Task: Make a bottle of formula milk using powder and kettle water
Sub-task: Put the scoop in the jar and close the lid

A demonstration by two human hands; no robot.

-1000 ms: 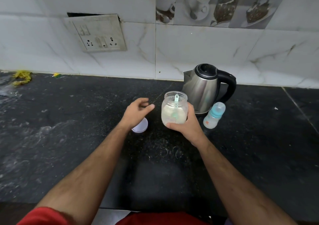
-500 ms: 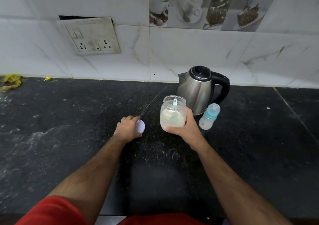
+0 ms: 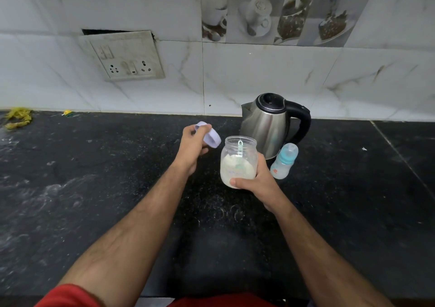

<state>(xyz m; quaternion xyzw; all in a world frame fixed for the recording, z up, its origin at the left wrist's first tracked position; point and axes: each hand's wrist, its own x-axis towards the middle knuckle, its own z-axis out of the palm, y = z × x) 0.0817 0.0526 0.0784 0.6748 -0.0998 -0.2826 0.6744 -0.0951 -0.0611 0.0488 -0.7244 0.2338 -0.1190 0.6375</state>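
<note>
The person's right hand (image 3: 255, 181) wraps its fingers (image 3: 237, 182) around a clear glass jar of pale formula powder (image 3: 238, 162), held just above the black speckled stone counter (image 3: 94, 189). The jar's mouth is open, and a small pale green plastic scoop (image 3: 239, 151) stands in the powder. The left hand (image 3: 191, 145) is lifted beside the jar, its fingers closed on a lilac round plastic lid (image 3: 209, 135), tilted on edge. Behind stands a brushed-steel electric kettle with a black handle and closed lid (image 3: 270, 124). Just beside it, right of the jar, a small translucent baby bottle with a turquoise collar and teat (image 3: 284, 161) stands capped; whether it holds anything I cannot tell. The task looks hardly started: nothing visibly scooped or poured, the bottle unopened. With the lid in hand, the jar may be about to be closed, though I cannot say.
</note>
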